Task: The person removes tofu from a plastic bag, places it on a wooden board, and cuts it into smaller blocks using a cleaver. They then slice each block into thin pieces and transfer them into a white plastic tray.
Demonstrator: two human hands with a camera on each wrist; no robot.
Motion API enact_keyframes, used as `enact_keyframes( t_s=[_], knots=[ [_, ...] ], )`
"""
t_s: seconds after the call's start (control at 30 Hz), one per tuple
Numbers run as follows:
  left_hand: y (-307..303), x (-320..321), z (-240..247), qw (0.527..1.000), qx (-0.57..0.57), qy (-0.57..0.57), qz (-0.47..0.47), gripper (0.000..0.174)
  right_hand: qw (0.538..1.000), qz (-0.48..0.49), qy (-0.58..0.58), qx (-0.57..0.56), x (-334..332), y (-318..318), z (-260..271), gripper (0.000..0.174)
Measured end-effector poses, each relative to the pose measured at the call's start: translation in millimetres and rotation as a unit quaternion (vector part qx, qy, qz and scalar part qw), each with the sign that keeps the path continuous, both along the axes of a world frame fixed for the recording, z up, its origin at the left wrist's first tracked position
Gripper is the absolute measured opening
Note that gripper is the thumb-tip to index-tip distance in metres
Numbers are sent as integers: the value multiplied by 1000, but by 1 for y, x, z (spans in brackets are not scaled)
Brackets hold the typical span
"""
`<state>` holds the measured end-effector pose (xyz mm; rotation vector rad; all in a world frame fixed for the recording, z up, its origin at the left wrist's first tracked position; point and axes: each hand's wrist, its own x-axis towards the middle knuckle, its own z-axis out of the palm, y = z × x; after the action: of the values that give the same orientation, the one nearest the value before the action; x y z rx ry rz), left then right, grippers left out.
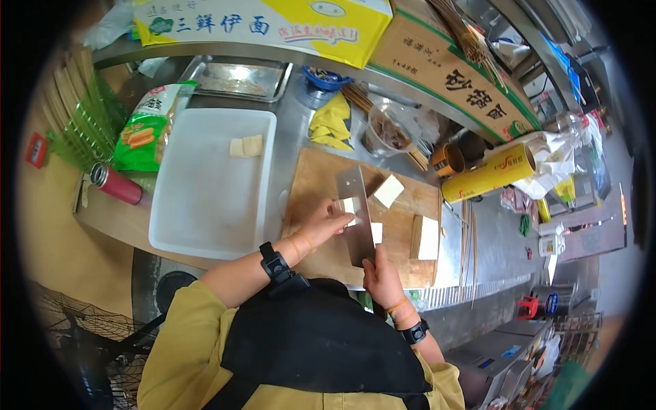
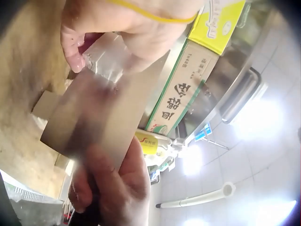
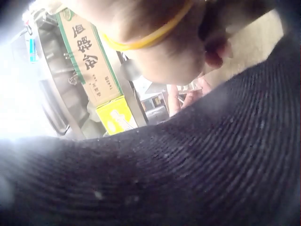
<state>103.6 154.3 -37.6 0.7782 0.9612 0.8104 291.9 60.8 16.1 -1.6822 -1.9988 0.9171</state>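
1. Centre of the head view: left hand (image 1: 316,227) pinches a white block (image 1: 346,204) beside the knife's (image 1: 357,229) left face.
2. Lower right of it, right hand (image 1: 384,280) grips the handle; the blade points up, slightly left.

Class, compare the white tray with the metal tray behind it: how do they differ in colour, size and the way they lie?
The white tray is matt white; the metal tray is silvery and shiny.
The white tray looks clearly larger than the metal tray.
The white tray's long sides run away from the person, while the metal tray's run across.
Both are rectangular, with raised rims.
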Motion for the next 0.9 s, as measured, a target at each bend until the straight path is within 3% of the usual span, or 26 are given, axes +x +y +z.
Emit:
enact_keyframes(
  t_s=[0.03, 0.13, 0.27, 0.33, 0.4, 0.47, 0.53, 0.6, 0.77, 0.9],
  knots=[
    [3, -8, 5, 1000, 10, 1, 15, 52, 997, 29, -11, 74, -5, 5, 3, 36],
    [8, -34, 25, 996, 53, -17, 68, 54, 996, 52, 33, 59, -15, 20, 2, 18],
    [20, -78, 36, 981, 65, -33, 181, 51, 994, 52, 78, 53, -24, 29, 14, 19],
    [41, -117, 31, 967, 103, 44, 229, 47, 995, 29, 84, 54, -21, 26, 28, 20],
    [73, -170, -5, 948, 114, 156, 254, 46, 995, -2, 90, 36, -3, 19, 22, 19],
    [100, -211, -40, 886, 86, 322, 324, 54, 994, -41, 99, 31, 13, 12, 20, 19],
    [126, -248, -84, 856, 70, 398, 321, 58, 983, -123, 133, -11, 26, -1, 23, 22],
    [137, -260, -93, 828, 69, 468, 301, 62, 973, -168, 152, -33, 39, -12, 24, 22],
    [141, -269, -88, 763, 62, 599, 235, 65, 955, -241, 166, -46, 53, -36, 27, 19],
    [143, -272, -88, 742, 83, 635, 198, 68, 954, -245, 166, -56, 55, -44, 25, 18]
  ],
)
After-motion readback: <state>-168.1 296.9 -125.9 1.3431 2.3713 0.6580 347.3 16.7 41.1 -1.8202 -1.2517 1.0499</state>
